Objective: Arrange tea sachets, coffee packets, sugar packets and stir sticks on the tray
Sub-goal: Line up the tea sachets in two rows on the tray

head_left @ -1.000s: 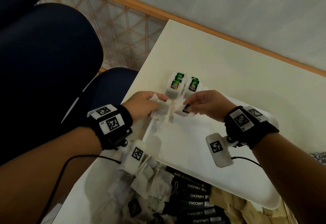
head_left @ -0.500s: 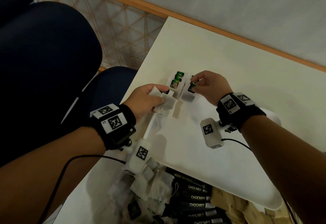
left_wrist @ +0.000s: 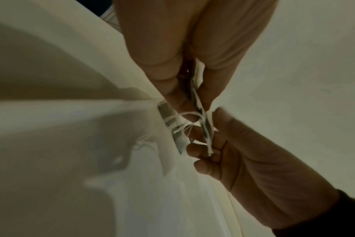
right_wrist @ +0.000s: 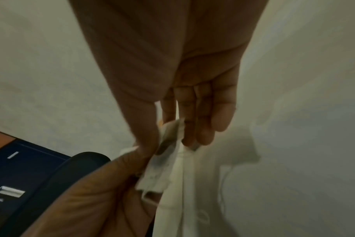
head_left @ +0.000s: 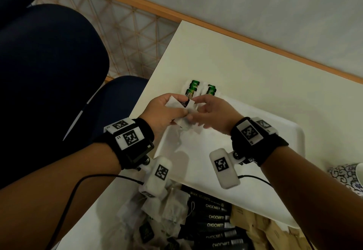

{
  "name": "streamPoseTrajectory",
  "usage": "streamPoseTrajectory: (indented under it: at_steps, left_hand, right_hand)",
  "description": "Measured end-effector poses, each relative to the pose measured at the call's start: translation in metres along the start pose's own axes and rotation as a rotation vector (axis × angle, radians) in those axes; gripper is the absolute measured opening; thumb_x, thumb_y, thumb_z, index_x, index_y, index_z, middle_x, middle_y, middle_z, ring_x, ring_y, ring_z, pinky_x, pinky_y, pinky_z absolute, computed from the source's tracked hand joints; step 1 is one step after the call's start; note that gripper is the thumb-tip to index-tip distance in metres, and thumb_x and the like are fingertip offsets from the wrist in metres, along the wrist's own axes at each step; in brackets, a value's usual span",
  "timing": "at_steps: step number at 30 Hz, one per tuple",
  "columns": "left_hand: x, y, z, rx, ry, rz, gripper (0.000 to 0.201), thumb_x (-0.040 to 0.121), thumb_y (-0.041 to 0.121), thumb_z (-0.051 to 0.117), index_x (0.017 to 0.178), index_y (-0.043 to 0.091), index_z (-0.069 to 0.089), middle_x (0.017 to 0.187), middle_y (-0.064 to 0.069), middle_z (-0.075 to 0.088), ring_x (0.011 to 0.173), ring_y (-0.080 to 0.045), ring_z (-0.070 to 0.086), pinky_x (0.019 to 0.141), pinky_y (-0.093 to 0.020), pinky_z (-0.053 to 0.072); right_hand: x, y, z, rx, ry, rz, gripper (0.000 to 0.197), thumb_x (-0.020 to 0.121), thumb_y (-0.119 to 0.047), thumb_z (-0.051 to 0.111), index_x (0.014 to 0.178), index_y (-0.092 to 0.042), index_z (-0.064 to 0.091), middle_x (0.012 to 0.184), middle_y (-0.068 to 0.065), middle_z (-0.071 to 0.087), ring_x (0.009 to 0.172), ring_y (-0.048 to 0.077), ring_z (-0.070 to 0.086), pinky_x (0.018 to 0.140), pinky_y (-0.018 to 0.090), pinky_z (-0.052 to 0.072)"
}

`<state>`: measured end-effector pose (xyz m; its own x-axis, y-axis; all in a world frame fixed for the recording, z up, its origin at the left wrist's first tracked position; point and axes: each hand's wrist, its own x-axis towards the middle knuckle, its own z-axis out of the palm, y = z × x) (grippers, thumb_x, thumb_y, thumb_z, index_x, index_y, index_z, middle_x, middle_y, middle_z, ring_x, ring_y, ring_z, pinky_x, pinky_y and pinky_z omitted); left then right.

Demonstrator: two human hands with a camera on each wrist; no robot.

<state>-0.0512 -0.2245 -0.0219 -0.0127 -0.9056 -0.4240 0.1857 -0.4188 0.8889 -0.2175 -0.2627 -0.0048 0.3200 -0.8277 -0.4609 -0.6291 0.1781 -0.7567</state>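
**Both hands on tea sachets over far-left tray corner**

Currently noted: left hand [head_left: 164,112] curled, thumb and fingers clamped on a small bunch of white tea sachets [head_left: 182,112], one dark tag showing on top. Right hand [head_left: 213,113] meeting it from the right, thumb and forefinger pinching the edge of the same bunch [right_wrist: 166,154]; remaining fingers [right_wrist: 205,121] extended loosely beside the paper. Strings [left_wrist: 184,123] looped between the two hands, seen from the left wrist. Hands together, touching at the sachets.

Pose: both forearms reaching away from the body, converging above the far-left corner of the white tray [head_left: 265,196]; wrists roughly level, each carrying a black band with marker tags.

Contents: two short rows of tea sachets with green tags [head_left: 200,90] lying just beyond the hands, at the tray's far-left corner; whether fully inside the rim cannot be told. Rest of the visible tray floor bare white. Off the tray, near edge of the table [head_left: 235,63]: loose heap of tea sachets [head_left: 165,214] at left, black CHOCMET packets [head_left: 214,224] in the middle, brown paper packets [head_left: 261,228] at right. Patterned cup [head_left: 347,179] at far right edge.
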Motion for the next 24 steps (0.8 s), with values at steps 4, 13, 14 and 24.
streamPoseTrajectory:
  at_steps: [4, 13, 14, 24]
  left_hand:
    - [-0.002, 0.003, -0.001, -0.041, 0.021, 0.01, 0.02, 0.089, -0.003, 0.057, 0.094, 0.013, 0.067, 0.077, -0.003, 0.066, 0.065, -0.016, 0.064, 0.06, -0.027, 0.057]
    - [-0.003, -0.003, -0.004, 0.008, -0.014, -0.232, 0.033, 0.096, 0.036, 0.053, 0.094, 0.006, 0.068, 0.098, -0.011, 0.067, 0.081, -0.022, 0.065, 0.079, -0.041, 0.059]
    - [-0.004, -0.003, -0.003, 0.0, -0.022, -0.233, 0.037, 0.095, 0.041, 0.053, 0.096, 0.008, 0.069, 0.097, -0.009, 0.069, 0.081, -0.023, 0.066, 0.076, -0.039, 0.06]
    - [-0.001, -0.004, -0.005, 0.127, -0.075, -0.096, 0.014, 0.086, 0.013, 0.069, 0.097, 0.004, 0.069, 0.088, -0.012, 0.071, 0.08, -0.021, 0.069, 0.066, -0.026, 0.057]
  right_hand:
    - [-0.009, -0.002, -0.003, 0.095, 0.053, -0.007, 0.014, 0.083, -0.015, 0.071, 0.096, -0.019, 0.066, 0.078, 0.004, 0.07, 0.062, 0.01, 0.062, 0.063, 0.025, 0.052]
    - [-0.018, -0.005, -0.004, 0.145, 0.411, -0.254, 0.018, 0.078, -0.013, 0.076, 0.071, -0.025, 0.064, 0.065, -0.007, 0.061, 0.051, -0.004, 0.053, 0.054, 0.009, 0.042]
    - [-0.019, -0.004, -0.001, 0.081, 0.403, -0.291, 0.02, 0.076, -0.016, 0.078, 0.07, -0.028, 0.063, 0.065, -0.01, 0.06, 0.053, -0.003, 0.052, 0.056, 0.01, 0.043]
    - [-0.02, 0.007, 0.007, -0.041, 0.369, -0.427, 0.016, 0.082, -0.026, 0.072, 0.086, -0.04, 0.067, 0.091, -0.006, 0.062, 0.077, 0.005, 0.057, 0.069, 0.015, 0.045]
